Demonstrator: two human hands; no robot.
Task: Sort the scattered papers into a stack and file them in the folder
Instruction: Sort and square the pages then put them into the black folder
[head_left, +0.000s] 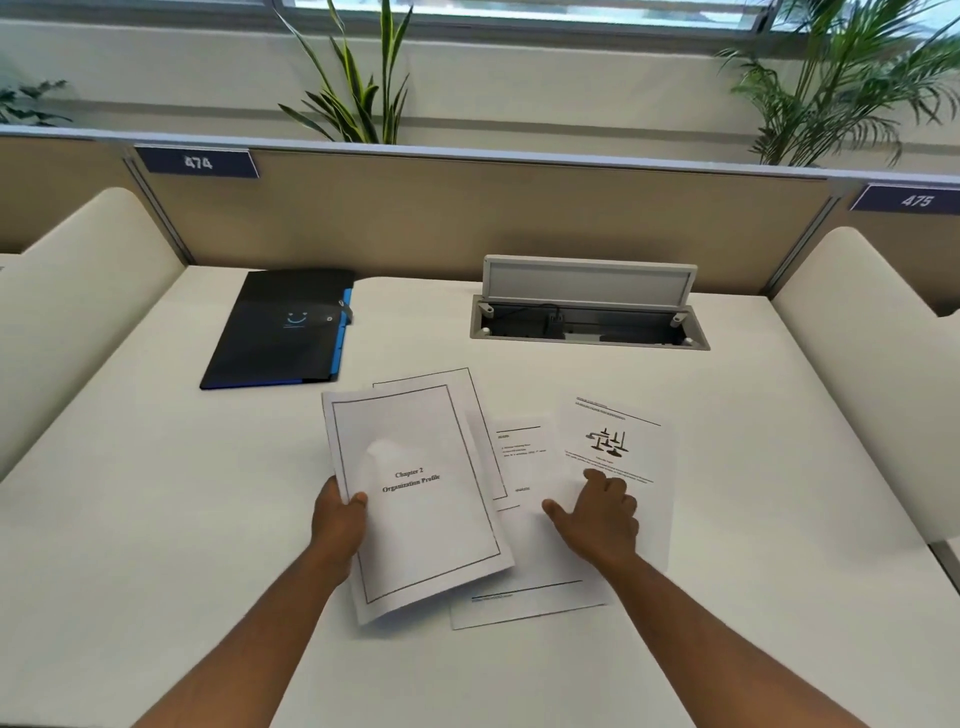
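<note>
My left hand (340, 519) grips the left edge of a bordered sheet reading "Chapter 2 Organization Profile" (421, 499), lifted slightly above the white desk. A second bordered sheet (457, 387) peeks out behind it. My right hand (597, 512) rests on a sheet with a printed figure (613, 447), fingers bent loosely on the paper. A text sheet (519, 457) lies between the two, and another sheet (524, 603) lies under them near me. The black folder (280, 327) with blue tabs lies closed at the back left.
An open cable box (587, 306) with a raised lid is set into the white desk (156, 519) at the back right. A beige partition runs behind the desk, with plants beyond it. White side dividers stand left and right.
</note>
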